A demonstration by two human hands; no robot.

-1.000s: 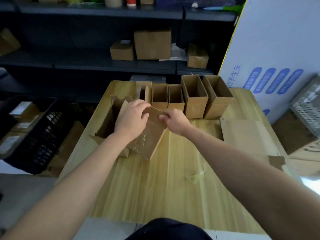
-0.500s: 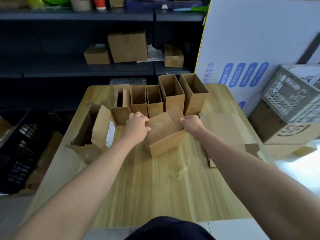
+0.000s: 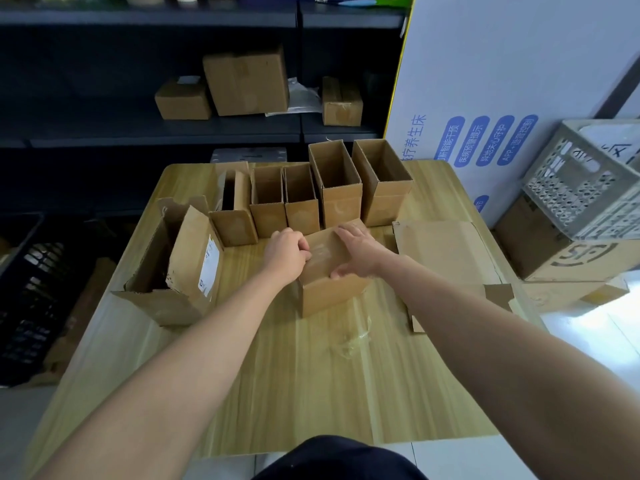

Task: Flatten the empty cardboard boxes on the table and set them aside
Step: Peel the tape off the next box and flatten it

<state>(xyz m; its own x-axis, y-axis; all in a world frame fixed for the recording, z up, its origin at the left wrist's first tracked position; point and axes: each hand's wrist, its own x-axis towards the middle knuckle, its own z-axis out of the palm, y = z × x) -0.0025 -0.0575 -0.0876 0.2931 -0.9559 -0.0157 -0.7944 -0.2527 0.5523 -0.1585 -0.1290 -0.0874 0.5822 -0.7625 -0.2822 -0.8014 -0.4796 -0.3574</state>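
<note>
A small brown cardboard box [image 3: 329,292] with clear tape across its top stands in the middle of the wooden table [image 3: 294,382]. My left hand [image 3: 285,254] curls its fingers on the box's top left edge. My right hand [image 3: 360,251] lies over the top right of the box, fingers spread. Behind it several empty open boxes [image 3: 334,188] stand upright in a row. A larger open box [image 3: 180,265] with a white label lies tilted at the left. Flattened cardboard [image 3: 446,251] lies at the right of the table.
A crumpled piece of clear tape [image 3: 353,337] lies on the table in front of the box. Dark shelves [image 3: 207,129] with closed boxes stand behind the table. A black crate [image 3: 31,299] is at the left, a grey crate [image 3: 585,188] on boxes at the right.
The small box has gone from tilted near the left box to standing in the table's middle. Both hands now rest on its taped top. The view has swung right.
</note>
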